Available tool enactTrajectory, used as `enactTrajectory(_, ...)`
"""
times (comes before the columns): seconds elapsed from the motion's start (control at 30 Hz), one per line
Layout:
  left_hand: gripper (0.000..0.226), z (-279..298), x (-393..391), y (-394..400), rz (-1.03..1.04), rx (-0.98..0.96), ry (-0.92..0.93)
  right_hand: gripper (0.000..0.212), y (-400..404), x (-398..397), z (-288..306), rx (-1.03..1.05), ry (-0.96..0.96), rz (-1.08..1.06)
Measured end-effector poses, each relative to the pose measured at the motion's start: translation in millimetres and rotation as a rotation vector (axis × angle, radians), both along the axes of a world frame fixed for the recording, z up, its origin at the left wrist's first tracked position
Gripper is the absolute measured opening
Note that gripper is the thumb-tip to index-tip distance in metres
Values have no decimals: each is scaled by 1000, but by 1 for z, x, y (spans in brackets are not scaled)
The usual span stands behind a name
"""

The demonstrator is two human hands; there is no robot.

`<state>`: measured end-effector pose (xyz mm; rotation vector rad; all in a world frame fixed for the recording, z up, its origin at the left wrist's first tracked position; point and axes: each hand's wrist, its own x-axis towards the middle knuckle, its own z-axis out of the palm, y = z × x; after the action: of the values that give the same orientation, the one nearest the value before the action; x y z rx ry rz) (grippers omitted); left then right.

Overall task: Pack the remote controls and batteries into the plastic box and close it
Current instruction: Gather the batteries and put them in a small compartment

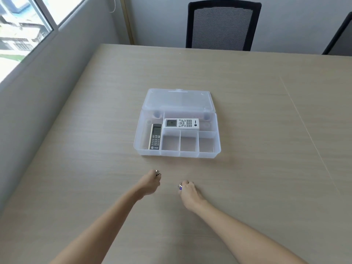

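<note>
The table (247, 111) fills most of the frame. At its centre the plastic box (177, 154) is set with its lid (178, 100) thrown back, so the compartments are open for loading. A white remote (181, 123) is laid across the back section, a dark remote (155, 136) along the left one; three front cells are unfilled, likely meant for batteries. Below the box, the left hand (150, 182) and right hand (187, 191) are each curled around a small battery (157, 172), the second battery (180, 186) likewise gripped by the fingers.

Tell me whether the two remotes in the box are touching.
Apart. The head view shows a divider wall between the dark remote and the white remote; each lies in its own compartment of the plastic box.
</note>
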<state>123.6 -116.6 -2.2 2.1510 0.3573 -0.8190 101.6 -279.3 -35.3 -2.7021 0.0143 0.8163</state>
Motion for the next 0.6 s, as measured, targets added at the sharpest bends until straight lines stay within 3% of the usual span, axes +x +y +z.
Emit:
enactTrajectory(0.07,16,6,8,6,6,-45,39,31,-12,13,15,121,-27,-54)
enactTrajectory(0.13,17,11,22,6,13,-58,26,23,-32,34,37,253,-182,-163)
enactTrajectory(0.27,21,22,60,-15,126,-150,-176,22,-71,95,81,292,-476,-423)
enactTrajectory(0.37,17,27,84,-39,213,-259,-251,26,-84,133,95,409,-399,-455)
enactTrajectory(0.53,23,16,95,-56,341,-319,-190,18,-74,164,73,248,-44,-392)
enactTrajectory(0.6,24,10,97,-55,352,-312,-176,27,-68,172,59,235,108,-470)
